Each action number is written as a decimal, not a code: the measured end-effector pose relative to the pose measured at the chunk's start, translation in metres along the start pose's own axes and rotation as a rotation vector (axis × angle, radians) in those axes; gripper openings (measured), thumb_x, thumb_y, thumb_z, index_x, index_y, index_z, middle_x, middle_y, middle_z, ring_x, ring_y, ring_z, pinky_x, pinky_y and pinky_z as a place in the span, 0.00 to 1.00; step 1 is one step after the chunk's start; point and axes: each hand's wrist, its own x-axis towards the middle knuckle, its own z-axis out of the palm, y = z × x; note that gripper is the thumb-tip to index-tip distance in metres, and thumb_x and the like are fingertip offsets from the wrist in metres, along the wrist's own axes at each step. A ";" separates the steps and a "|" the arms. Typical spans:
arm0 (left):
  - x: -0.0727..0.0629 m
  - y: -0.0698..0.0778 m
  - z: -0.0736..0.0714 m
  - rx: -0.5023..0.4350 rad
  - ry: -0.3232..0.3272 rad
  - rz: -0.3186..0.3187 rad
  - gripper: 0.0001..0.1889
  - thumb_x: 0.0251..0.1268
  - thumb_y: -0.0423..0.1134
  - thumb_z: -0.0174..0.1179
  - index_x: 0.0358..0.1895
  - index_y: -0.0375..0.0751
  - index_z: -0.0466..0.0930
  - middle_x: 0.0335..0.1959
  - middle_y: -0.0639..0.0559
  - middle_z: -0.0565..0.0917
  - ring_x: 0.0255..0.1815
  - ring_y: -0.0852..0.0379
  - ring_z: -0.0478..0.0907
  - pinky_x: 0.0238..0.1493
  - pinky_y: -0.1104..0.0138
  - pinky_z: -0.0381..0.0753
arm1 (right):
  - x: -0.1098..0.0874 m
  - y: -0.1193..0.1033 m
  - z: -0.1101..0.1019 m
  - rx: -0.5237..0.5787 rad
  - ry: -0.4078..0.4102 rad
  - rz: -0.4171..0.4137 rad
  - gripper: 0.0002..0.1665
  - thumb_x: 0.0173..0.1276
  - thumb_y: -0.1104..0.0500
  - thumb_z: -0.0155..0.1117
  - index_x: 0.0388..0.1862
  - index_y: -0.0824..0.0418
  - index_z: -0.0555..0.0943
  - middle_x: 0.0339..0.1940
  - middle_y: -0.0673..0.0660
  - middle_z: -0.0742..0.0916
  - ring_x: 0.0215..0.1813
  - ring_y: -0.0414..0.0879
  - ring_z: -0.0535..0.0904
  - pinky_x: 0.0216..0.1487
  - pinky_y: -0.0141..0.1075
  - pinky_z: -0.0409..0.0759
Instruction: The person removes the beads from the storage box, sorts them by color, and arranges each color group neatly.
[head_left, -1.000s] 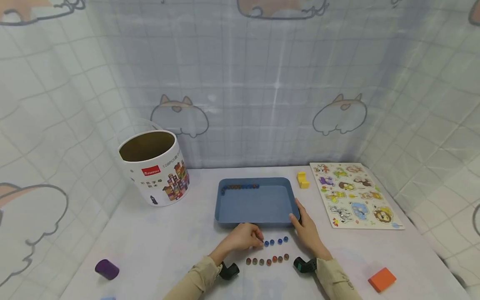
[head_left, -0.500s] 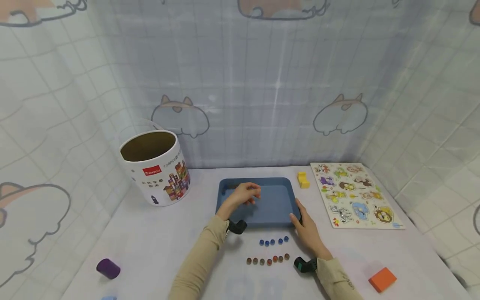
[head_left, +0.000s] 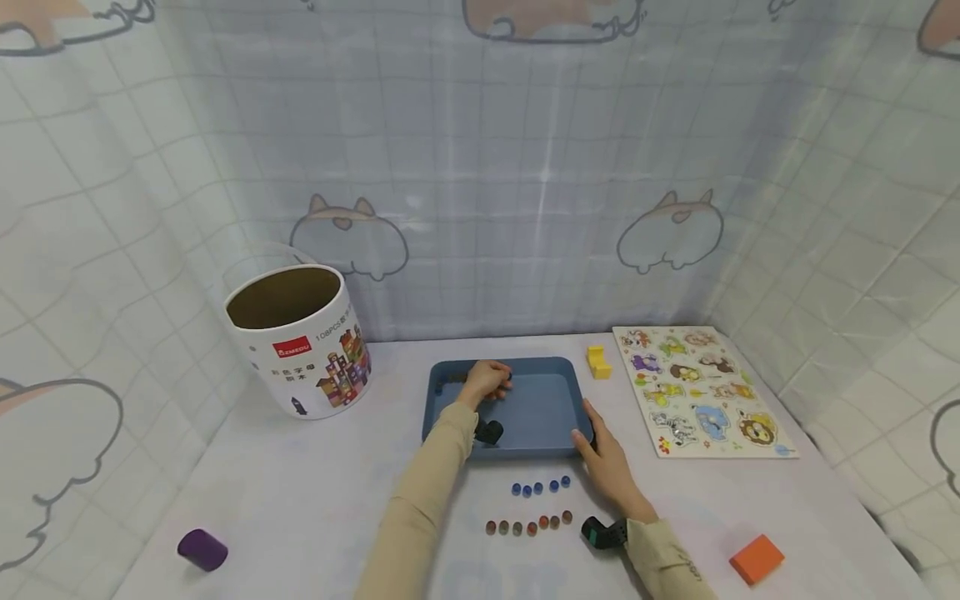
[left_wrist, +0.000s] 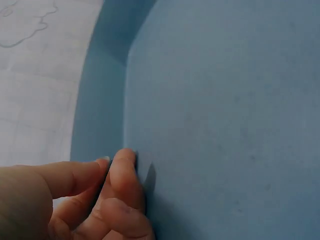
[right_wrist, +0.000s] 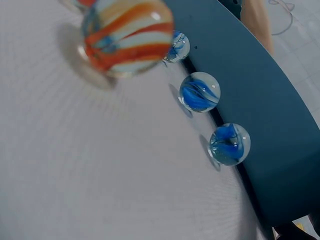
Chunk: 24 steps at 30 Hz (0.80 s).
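From here I see the left hand [left_wrist: 102, 200] at the side of a blue tray [left_wrist: 220, 105], thumb close against bent fingers; beyond the rim, a pale sheet [left_wrist: 37, 95] with a grey outline.

left arm [head_left: 420, 500] extended forward; left hand [head_left: 487, 380] with fingers bent, fingertips close together, any grip unclear. right forearm [head_left: 663, 554] angled inward; right hand [head_left: 609, 462] nearer the body, thumb spread from fingers.

Head cam's bright, light's soft, pale vertical glare streak on the back curtain [head_left: 549, 142], some wide-angle stretch at the edges. Left wrist's dimmer, bluish and kinda mushy. Right wrist's greyish too: the orange-striped marble [right_wrist: 129, 39] is out of focus, while the blue marbles [right_wrist: 200, 92] look crisper, with tiny highlights and soft shadows.
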 end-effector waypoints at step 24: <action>-0.042 0.009 -0.019 0.147 -0.170 0.157 0.14 0.67 0.39 0.59 0.52 0.38 0.80 0.37 0.49 0.88 0.30 0.51 0.78 0.30 0.63 0.70 | -0.001 -0.002 -0.001 -0.002 -0.006 0.005 0.38 0.77 0.48 0.50 0.78 0.61 0.52 0.77 0.66 0.61 0.76 0.66 0.56 0.73 0.60 0.55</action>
